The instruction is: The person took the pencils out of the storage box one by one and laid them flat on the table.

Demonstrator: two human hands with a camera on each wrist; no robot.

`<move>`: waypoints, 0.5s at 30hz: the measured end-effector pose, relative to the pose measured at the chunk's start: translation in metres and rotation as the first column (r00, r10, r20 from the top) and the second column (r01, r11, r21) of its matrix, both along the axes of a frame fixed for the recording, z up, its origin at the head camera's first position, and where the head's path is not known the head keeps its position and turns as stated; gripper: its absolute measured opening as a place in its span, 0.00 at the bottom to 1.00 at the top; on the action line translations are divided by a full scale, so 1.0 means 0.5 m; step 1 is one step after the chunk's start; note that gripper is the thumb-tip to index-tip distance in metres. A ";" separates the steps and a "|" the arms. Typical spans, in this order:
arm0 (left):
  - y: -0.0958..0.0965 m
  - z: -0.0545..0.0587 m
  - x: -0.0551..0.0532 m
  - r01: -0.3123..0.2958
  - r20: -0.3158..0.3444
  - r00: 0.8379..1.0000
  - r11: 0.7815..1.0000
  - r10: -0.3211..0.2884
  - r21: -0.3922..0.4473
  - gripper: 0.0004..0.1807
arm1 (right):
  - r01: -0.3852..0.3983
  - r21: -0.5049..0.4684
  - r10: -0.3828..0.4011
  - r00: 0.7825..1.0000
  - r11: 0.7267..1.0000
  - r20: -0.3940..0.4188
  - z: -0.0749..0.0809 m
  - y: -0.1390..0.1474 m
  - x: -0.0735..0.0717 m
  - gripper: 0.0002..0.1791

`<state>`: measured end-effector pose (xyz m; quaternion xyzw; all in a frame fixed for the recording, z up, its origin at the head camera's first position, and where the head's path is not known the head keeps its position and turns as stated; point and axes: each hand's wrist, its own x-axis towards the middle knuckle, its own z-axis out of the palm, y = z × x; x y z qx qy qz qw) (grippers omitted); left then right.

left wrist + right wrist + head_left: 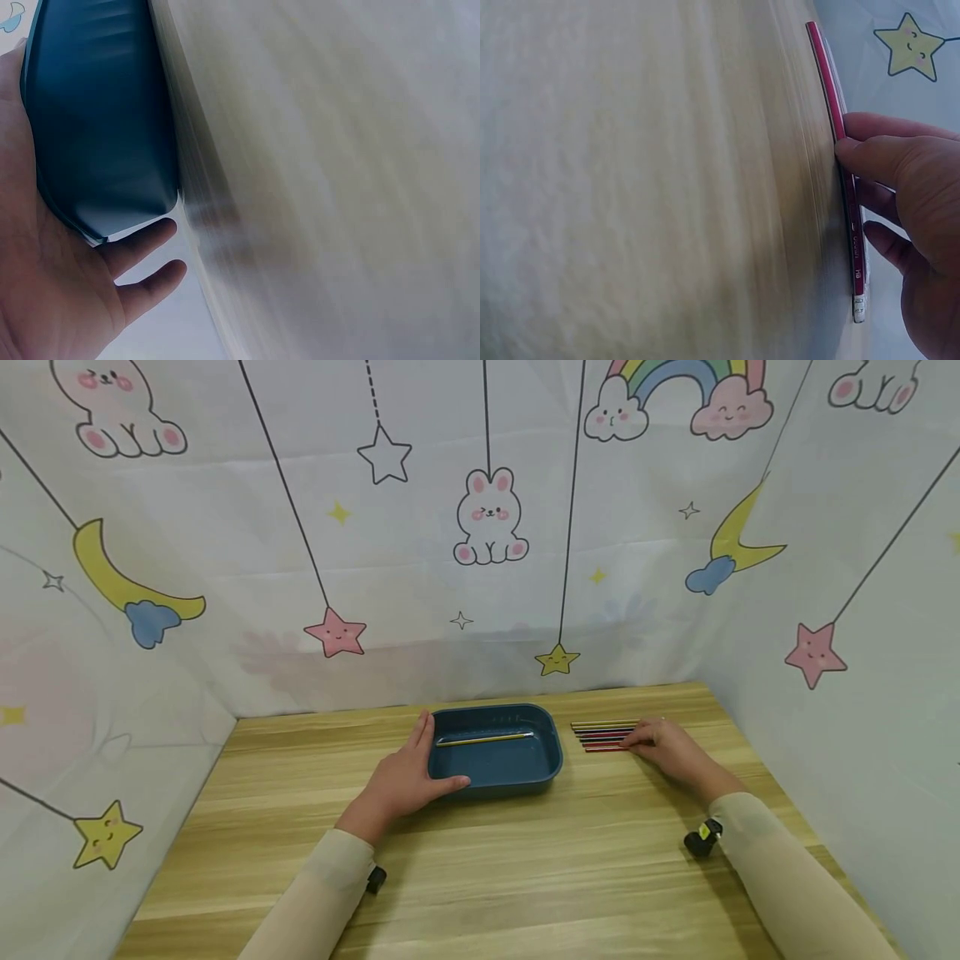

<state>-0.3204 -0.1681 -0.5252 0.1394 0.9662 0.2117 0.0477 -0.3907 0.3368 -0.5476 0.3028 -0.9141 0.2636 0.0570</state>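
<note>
A dark blue rectangular tray lies on the table, with one yellow pencil inside. My left hand rests against the tray's left end, its fingers straight along that side and its thumb over the front rim. In the left wrist view the palm of this hand is against the tray wall. Right of the tray, several pencils lie side by side. My right hand pinches the nearest, a red pencil, with thumb and fingertips; its white eraser end shows in the right wrist view.
The wooden table ends at a white cloth backdrop printed with stars, moons and rabbits, which also rises on both sides. A small black camera sits at the right wrist, and another at the left.
</note>
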 end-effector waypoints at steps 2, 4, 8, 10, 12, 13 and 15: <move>0.001 0.000 0.001 0.000 0.001 1.000 1.000 0.000 0.002 0.75 | 0.006 -0.003 -0.006 1.000 1.000 0.004 0.001 -0.002 0.002 0.12; 0.001 0.000 0.001 0.001 0.002 1.000 1.000 -0.001 0.003 0.75 | 0.015 -0.007 -0.015 1.000 1.000 0.010 0.000 -0.003 0.003 0.12; 0.002 0.000 0.001 0.002 -0.001 1.000 1.000 -0.002 0.007 0.75 | 0.046 -0.020 -0.045 0.999 0.999 0.029 -0.002 -0.004 0.004 0.10; 0.002 -0.001 0.000 0.001 -0.004 1.000 1.000 -0.001 0.006 0.75 | 0.057 -0.029 -0.056 0.998 0.998 0.031 -0.003 -0.005 0.004 0.10; 0.001 -0.002 0.000 -0.002 -0.007 1.000 1.000 0.002 0.001 0.75 | 0.057 -0.042 -0.056 0.998 0.997 0.030 -0.002 -0.007 0.005 0.09; 0.001 -0.003 -0.001 -0.004 -0.008 1.000 1.000 0.004 -0.001 0.75 | 0.055 -0.048 -0.054 0.998 0.997 0.025 -0.002 -0.008 0.005 0.09; 0.001 -0.004 -0.001 -0.007 -0.011 1.000 1.000 0.007 -0.005 0.75 | 0.059 -0.060 -0.058 0.998 0.996 0.020 0.000 -0.011 0.006 0.08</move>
